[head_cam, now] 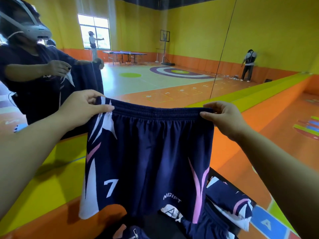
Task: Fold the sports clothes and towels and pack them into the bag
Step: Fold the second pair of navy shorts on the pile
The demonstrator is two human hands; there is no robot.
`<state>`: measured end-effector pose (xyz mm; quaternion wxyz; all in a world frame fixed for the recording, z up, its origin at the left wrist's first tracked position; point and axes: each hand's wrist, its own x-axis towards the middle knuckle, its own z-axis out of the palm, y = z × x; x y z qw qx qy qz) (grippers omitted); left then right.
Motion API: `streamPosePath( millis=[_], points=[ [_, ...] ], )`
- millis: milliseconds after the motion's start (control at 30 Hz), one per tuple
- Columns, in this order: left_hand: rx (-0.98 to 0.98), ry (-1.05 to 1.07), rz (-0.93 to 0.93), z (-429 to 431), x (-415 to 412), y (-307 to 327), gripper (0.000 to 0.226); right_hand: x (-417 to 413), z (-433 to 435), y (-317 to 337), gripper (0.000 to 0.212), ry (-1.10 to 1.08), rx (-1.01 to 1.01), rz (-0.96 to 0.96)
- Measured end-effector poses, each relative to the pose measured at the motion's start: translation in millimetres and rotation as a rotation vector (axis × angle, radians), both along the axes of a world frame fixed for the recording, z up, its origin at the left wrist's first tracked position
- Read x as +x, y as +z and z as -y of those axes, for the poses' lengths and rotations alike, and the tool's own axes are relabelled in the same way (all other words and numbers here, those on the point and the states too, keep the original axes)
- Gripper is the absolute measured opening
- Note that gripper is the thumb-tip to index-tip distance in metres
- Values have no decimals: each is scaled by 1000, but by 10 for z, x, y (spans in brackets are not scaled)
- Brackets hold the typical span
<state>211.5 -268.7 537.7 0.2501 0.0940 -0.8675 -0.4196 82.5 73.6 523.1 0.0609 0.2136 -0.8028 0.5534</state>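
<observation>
The room is a sports hall with yellow walls (267, 31) above an orange band and a floor (155, 81) painted with rings and numbered squares. A yellow-green and orange ledge (51, 178) runs across the foreground.

In the middle of the view hangs a pair of navy shorts (146, 152), held up in the air by the waistband and spread flat. They carry white and pink streaks down both sides, a white 7 on one leg and small white lettering on the other.

The left hand (86, 106) pinches the left end of the elastic waistband, thumb in front and fingers curled behind. The right hand (224, 118) pinches the right end in the same way, and the waistband is stretched between them.

At the left a second person (25, 75) in dark clothes wears a white headset and holds up another dark garment with both hands.

Below and to the right of the shorts lies a heap of matching navy clothes (229, 200), partly hidden by the shorts.

Far off stand a blue table-tennis table (124, 53) and a basketball hoop (164, 36). One person (93, 44) stands by the window (100, 23), and another person (248, 66) faces the right wall.

At the bottom edge a zip pull (134, 232) shows on dark fabric; whether that is the bag cannot be told.
</observation>
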Motion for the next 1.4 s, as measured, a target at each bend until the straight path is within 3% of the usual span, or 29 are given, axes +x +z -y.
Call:
streamPosePath(
  millis=[100, 233, 400, 633, 733, 800, 900, 1033, 1200, 1300, 1400],
  points=[
    [79, 22, 87, -69, -67, -75, 20, -3, 66, -88, 12, -103, 62, 103],
    [99, 77, 192, -136, -162, -275, 29, 11, 135, -244, 17, -161, 254, 128],
    [157, 93, 244, -324, -258, -460, 44, 65, 267, -356, 9, -233, 273, 120],
    [112, -77, 323, -811, -396, -645, 31, 227, 558, -465, 19, -109, 263, 105],
    [-16, -145, 315, -832, -398, -687, 30, 271, 552, -468, 8, 13, 283, 32],
    [-148, -123, 275, -704, -363, -678, 24, 264, 459, -455, 22, 20, 388, -51],
    [-171, -47, 194, -375, -291, -681, 23, 219, 254, -450, 34, -72, 439, -101],
    [-223, 26, 47, -84, -197, -669, 25, 222, 119, -473, 24, -175, 371, -207],
    [-573, 57, -157, 22, -190, -682, 26, 270, 109, -554, 16, -189, 300, -453],
    [-585, 146, -212, 102, -193, -672, 30, 300, 83, -625, 19, -196, 229, -662],
    [-611, 182, -313, 11, -166, -621, 28, 301, 89, -633, 23, -217, 142, -728]
  ],
)
